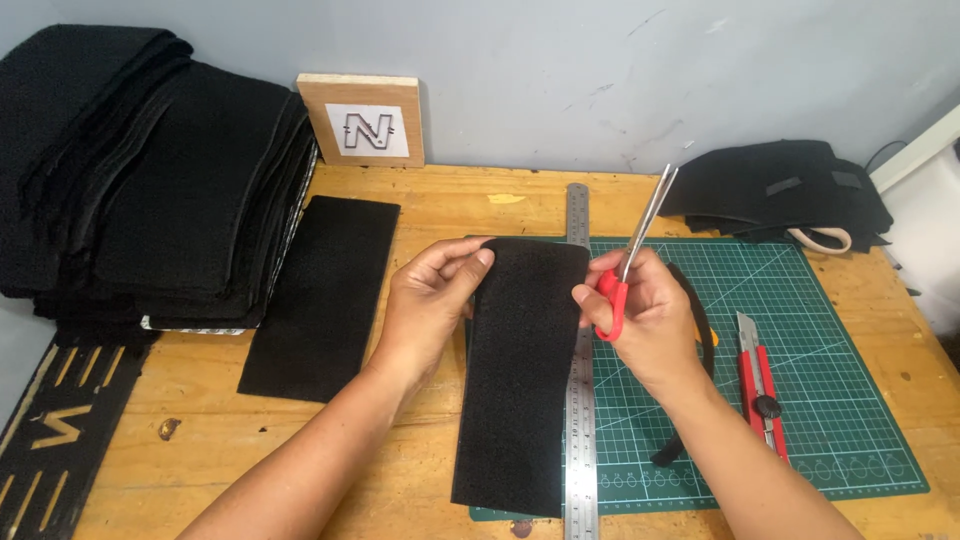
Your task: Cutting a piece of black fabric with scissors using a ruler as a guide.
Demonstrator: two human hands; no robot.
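1. Left hand (pixel 430 300) pinches the top left edge of the black felt strip (pixel 520 370), thumb on top; the strip lies across the edge of the green cutting mat (pixel 830 380).
2. Right hand (pixel 640 315) is closed around the red-handled scissors (pixel 630 260), blades pressed together and pointing up and away.
3. Judgement: keep the strip flat and taut and square to the steel ruler (pixel 580 400) for a clean edge.
4. The strip is long, rectangular, matte, fuzzy, with straight edges.
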